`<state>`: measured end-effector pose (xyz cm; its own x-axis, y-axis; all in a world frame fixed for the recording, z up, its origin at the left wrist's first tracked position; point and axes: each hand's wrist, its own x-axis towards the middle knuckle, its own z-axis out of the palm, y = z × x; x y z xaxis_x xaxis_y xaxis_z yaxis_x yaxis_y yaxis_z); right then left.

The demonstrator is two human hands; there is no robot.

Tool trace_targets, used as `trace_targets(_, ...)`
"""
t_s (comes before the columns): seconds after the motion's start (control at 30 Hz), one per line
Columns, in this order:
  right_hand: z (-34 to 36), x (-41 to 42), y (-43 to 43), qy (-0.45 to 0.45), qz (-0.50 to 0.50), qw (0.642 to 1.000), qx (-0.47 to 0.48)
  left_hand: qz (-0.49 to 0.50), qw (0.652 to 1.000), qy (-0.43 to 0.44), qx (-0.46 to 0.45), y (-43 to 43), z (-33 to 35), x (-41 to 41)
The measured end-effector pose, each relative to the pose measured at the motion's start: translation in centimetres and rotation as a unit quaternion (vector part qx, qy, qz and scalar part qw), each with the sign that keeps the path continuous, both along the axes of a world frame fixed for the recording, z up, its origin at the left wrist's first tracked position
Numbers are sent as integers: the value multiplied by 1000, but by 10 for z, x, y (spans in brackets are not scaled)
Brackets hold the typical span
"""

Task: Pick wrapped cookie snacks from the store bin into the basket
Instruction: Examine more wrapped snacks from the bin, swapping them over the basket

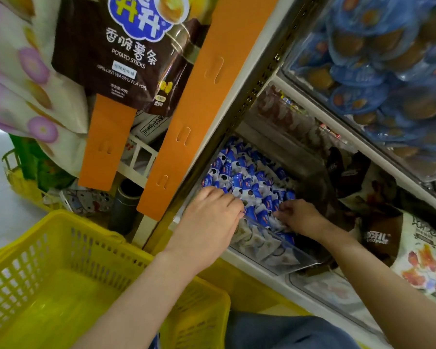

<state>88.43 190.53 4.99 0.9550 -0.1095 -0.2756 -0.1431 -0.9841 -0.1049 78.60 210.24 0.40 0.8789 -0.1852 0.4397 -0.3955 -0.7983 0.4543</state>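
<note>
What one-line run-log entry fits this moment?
phase: picking | left hand: on snacks in bin | right hand: in snacks, grasp unclear | basket: no snacks visible

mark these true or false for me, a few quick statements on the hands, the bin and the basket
1. Both the left hand and the right hand are at the clear bin. True.
2. The yellow basket is piled with snacks. False: the part of its inside that shows holds none.
3. The wrapped cookie snacks are red and green. False: they are blue and white.
4. The brown hanging bag reads "potato sticks". True.
5. The basket sits to the right of the bin. False: it is to the lower left of it.
</note>
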Motion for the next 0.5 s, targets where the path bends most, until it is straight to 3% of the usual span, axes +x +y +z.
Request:
trace_targets(0.1, 5, 2, 8, -85, 34, 996, -10, 12, 1000, 1, 1, 7, 0, 1)
trace_targets(0.2, 6, 11, 28, -203, 114, 969, 84, 8, 1000, -1, -3, 10, 1, 2)
trace_targets(0.37, -5, 50, 75, -224, 216, 937, 159, 1, 1000, -20, -3, 12, -1, 4)
trace_targets(0.5, -22, 85, 96, -206, 211, 945, 144, 5, 999, -36, -1, 11, -4, 5)
